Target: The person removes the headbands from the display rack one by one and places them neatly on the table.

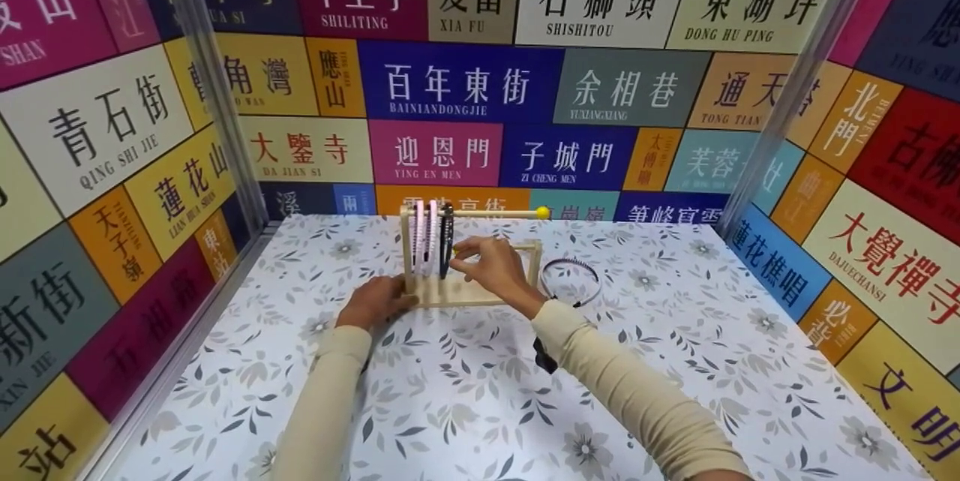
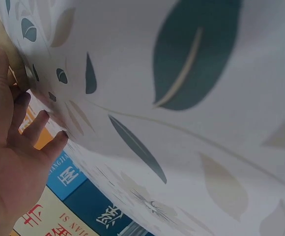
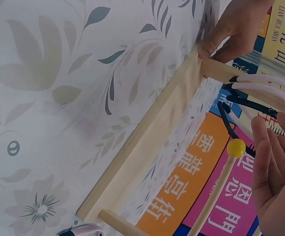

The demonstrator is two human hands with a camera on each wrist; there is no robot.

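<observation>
A wooden rack stands on the table, with pink and dark headbands hanging side by side at its left end. My left hand grips the rack's left lower corner; in the left wrist view its thumb and finger lie against the wood while the other fingers spread loosely. With thumb and fingertips my right hand pinches a dark headband that hangs at the right of the row. In the right wrist view, the ends of this dark headband show beside the fingertips.
One more headband lies on the table right of the rack. The rack's upper rod sticks out rightward and ends in a yellow ball. Walls with coloured sign panels enclose the flowered tabletop.
</observation>
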